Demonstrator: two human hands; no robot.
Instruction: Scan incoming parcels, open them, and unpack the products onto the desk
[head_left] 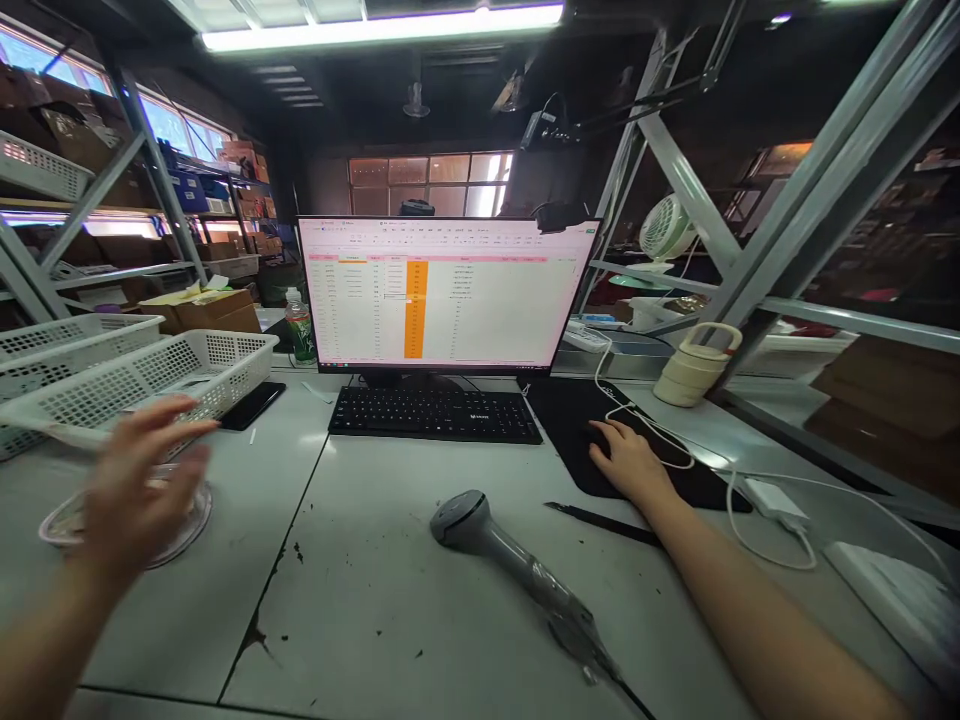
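Observation:
My left hand (142,490) is raised at the left, slightly blurred, with its fingers apart and nothing in them. Below it sits a round clear plastic container (196,520), its contents mostly covered by the hand. On the black mouse pad (562,420), my right hand (630,460) curls over a dark computer mouse (595,436), which the fingers largely hide. A grey barcode scanner (517,565) lies on the table between my arms. Beside my right forearm is a thin black pen-like or knife-like tool (600,522), one end under the arm.
A monitor (495,310) showing a spreadsheet stands behind a black keyboard (435,414). White baskets (225,350), a phone (253,405) and a bottle (300,330) are at left. A cream cup (694,370), white cables and an adapter (776,502) occupy the right.

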